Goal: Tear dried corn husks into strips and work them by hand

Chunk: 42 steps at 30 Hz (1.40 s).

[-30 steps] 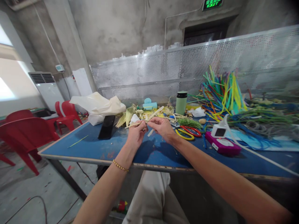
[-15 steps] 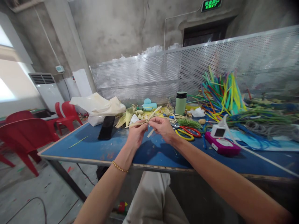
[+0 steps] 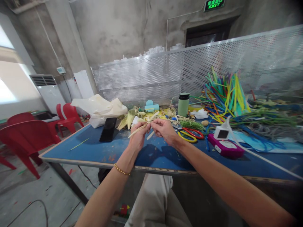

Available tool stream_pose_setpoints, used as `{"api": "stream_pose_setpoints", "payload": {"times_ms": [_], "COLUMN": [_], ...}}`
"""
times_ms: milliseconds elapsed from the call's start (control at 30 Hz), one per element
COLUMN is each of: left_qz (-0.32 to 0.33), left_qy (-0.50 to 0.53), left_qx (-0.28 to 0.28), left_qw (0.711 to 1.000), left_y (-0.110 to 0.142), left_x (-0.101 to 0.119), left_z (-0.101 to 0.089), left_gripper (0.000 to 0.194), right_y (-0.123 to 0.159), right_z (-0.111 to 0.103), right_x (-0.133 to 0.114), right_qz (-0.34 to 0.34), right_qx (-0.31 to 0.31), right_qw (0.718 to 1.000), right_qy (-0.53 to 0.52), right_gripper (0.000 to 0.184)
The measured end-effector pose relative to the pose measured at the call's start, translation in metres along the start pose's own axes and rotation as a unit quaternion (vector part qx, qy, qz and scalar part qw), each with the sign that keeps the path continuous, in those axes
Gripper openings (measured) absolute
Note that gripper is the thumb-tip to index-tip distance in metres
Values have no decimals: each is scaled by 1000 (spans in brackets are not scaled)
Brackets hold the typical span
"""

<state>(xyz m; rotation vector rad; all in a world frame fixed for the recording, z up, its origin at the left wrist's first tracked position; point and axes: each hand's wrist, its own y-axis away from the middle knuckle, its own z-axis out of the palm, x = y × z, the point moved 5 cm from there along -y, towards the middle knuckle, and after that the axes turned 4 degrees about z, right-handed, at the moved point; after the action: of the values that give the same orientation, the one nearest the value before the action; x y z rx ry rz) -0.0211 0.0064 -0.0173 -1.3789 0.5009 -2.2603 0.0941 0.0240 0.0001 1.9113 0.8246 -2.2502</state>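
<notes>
Above the blue table, my left hand (image 3: 139,134) pinches pale, dry corn husk strips (image 3: 137,130); one strip end sticks out to the left across its fingers. My right hand (image 3: 163,128) meets it fingertip to fingertip, closed on the same strips, with another end hanging below between the hands. The exact crossing of the strips is hidden by my fingers. Just behind lies a heap of dried husks (image 3: 129,119). Scissors with red and yellow handles (image 3: 188,136) rest beside my right wrist.
A black phone (image 3: 108,129) and a white plastic bag (image 3: 100,108) are on the left. At the right stand a green bottle (image 3: 183,106), a purple box (image 3: 224,147) with a white cable, and colourful strips (image 3: 233,94). A perforated metal screen (image 3: 142,78) runs behind the table (image 3: 94,151).
The strip end at my left hand has swung down and toward me, now lying across the fingers. The hanging end has shifted slightly left. Both hands stay in nearly the same place.
</notes>
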Motion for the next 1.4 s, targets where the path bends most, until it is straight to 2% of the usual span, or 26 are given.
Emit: {"api": "stream_pose_setpoints", "payload": {"times_ms": [167,667,833,1000,1100,1267,1400], "left_qz": [6,-2,-12,-15,-19,-25,-21], "left_qy": [13,49,54,40,28,17,15], "left_qx": [4,-29,-35,-56,-67,-72,-96], "left_qw": [1000,998,998,998,997,997,995], "left_y": [1,3,2,2,3,4,4], "left_x": [1,3,1,-1,-2,-2,-2], "left_z": [-1,4,3,5,7,7,9], "left_gripper": [23,24,24,24,25,26,27], "right_y": [-1,-1,0,-2,-4,-3,-2], "right_z": [2,2,-4,-8,-10,-12,-13], "right_x": [0,3,-5,-6,-5,-6,-8], "right_qz": [-17,-9,-31,-28,-37,-42,-43], "right_qx": [-29,-25,3,15,36,63,68], "right_qw": [999,998,995,999,999,996,995], "right_qy": [29,55,100,12,-4,37,63], "right_gripper": [30,23,26,32,33,31,30]}}
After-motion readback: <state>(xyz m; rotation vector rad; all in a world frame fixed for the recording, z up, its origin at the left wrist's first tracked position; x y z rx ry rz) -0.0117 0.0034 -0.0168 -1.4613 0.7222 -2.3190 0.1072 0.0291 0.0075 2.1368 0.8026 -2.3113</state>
